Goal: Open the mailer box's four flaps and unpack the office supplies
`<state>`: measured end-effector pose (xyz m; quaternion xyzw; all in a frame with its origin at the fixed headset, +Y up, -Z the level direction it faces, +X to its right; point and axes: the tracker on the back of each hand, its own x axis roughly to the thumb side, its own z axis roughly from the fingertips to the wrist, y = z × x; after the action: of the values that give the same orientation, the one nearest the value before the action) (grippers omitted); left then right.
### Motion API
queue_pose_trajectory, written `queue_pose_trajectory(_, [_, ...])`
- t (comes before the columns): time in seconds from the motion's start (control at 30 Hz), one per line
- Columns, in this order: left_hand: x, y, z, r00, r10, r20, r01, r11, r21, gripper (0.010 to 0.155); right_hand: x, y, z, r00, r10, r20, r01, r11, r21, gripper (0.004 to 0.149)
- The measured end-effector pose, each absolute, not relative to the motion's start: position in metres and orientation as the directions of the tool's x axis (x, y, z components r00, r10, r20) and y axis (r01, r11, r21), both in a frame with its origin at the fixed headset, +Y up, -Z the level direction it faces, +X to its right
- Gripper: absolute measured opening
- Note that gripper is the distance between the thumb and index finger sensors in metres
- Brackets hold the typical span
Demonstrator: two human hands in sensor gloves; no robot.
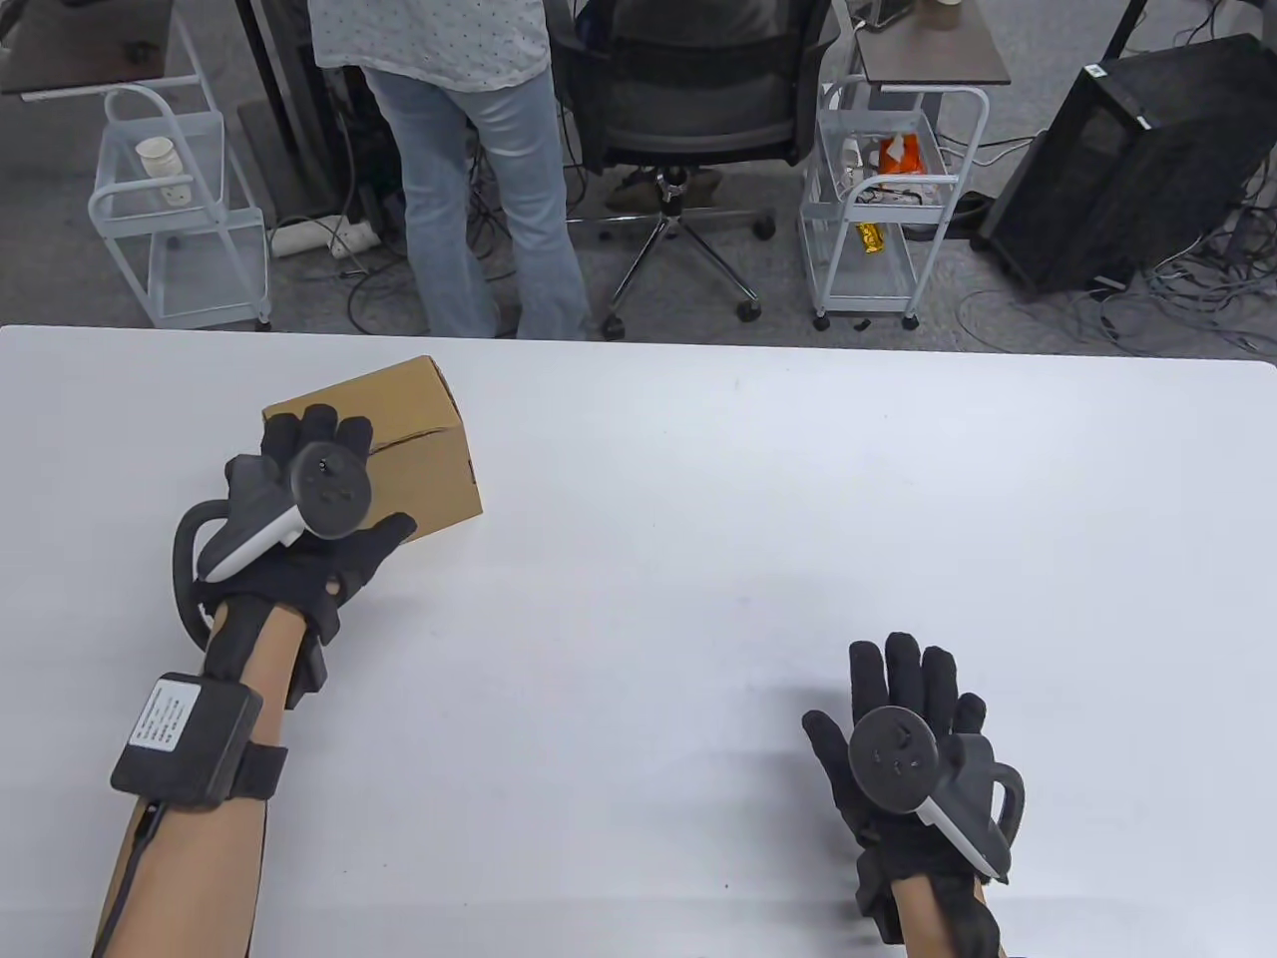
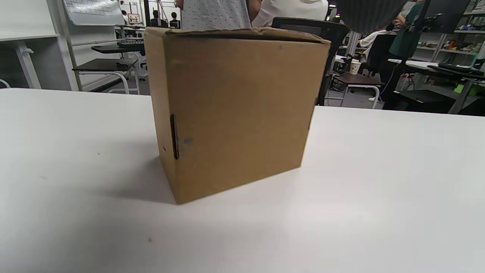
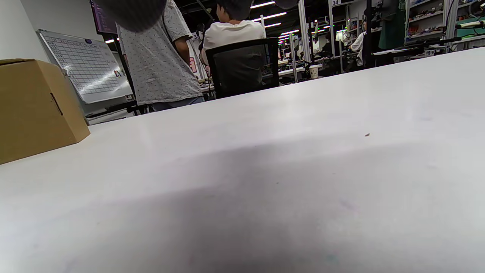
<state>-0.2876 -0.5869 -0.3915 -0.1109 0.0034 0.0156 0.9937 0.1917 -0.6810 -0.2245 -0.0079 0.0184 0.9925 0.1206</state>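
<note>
A closed brown cardboard mailer box stands on the white table at the left, its top flaps down. My left hand is open with fingers spread, over the box's near left side; I cannot tell if it touches the box. The left wrist view shows the box close ahead and no fingers. My right hand is open and empty, palm down over the table at the lower right, far from the box. The right wrist view shows the box at the left edge.
Beyond the table's far edge a person stands next to an office chair. Two white wire carts and a black computer case stand on the floor.
</note>
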Motion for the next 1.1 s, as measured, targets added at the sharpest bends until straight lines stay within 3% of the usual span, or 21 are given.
queue_pose_trajectory(0.3, [-0.304,-0.589,-0.456,0.994,0.106,0.028,-0.092,0.943,-0.320,0.106,0.194,-0.683,-0.226,-0.975,0.215,-0.051,-0.217,-0.975,0.037,0.076])
queue_pose_trajectory(0.6, [-0.316,-0.604,-0.485,0.990,0.136,0.022,-0.110,0.878,-0.465,0.115,0.194,-0.683,-0.226,-0.977,0.205,-0.068,-0.208,-0.977,0.040,0.076])
queue_pose_trajectory(1.1, [-0.309,-0.604,-0.493,0.993,0.087,0.084,-0.050,0.929,-0.367,0.111,0.193,-0.686,-0.228,-0.978,0.191,-0.079,-0.197,-0.978,0.066,0.077])
